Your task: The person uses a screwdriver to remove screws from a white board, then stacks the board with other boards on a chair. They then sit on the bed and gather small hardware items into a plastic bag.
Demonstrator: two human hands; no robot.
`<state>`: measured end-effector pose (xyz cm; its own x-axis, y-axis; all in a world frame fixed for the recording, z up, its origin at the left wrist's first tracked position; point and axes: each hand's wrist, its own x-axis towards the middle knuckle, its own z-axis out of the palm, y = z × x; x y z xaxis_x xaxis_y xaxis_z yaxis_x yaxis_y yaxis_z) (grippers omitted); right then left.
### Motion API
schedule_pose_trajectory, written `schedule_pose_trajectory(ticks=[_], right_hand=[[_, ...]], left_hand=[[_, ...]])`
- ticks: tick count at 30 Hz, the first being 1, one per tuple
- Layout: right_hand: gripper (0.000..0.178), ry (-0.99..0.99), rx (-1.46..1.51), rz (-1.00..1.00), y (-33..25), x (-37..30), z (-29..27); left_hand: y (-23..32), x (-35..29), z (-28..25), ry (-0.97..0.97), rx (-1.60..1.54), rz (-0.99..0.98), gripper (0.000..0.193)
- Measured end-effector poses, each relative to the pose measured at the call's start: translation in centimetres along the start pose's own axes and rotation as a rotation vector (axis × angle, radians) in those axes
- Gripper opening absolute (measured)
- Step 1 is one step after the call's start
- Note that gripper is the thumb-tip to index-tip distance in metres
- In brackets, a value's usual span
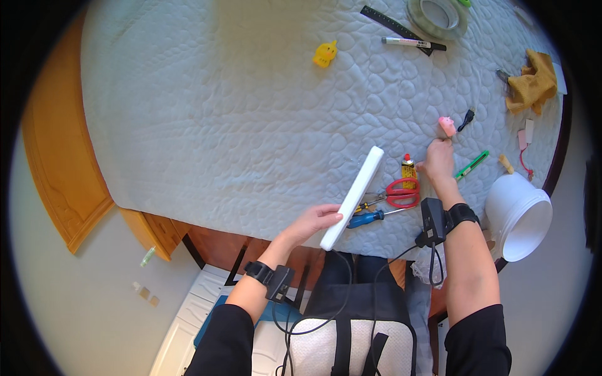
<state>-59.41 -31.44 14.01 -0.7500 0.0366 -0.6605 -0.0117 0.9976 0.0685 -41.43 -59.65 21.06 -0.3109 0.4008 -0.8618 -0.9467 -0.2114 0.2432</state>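
Observation:
My left hand (318,220) grips a flat white box-like piece (353,198), seen edge-on and tilted over the bed's near edge; its exact kind I cannot make out. My right hand (438,161) reaches forward over the quilt, its thumb apart from the fingers. The fingertips are at the lower edge of a small pink pig figure (447,126), and whether they touch it I cannot tell. Between my hands lie red-handled scissors (402,201), a yellow-and-black bottle (409,172) with a red cap, and a blue-handled screwdriver (366,219). Right of my right hand is a green utility knife (471,165).
A white bucket (509,194) lies tipped at the right edge. Beyond are a black cable (466,120), a brown cloth (532,83), a marker (407,42) across a black ruler (384,22), tape rolls (439,15) and a yellow figure (325,54). Cords hang from both wrists.

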Motion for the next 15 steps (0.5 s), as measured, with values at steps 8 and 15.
schedule_pose_trajectory(ticks=[8, 15], right_hand=[[0.05, 0.107, -0.065, -0.348, 3.0, 1.9, 2.2], [0.05, 0.064, 0.089, -0.42, 1.9, 4.1, 2.2]], left_hand=[[-4.8, -3.9, -2.4, 0.403, 0.068, 0.107, 0.048], [-21.5, -17.1, -1.1, 0.676, -0.168, 0.085, 0.033]])
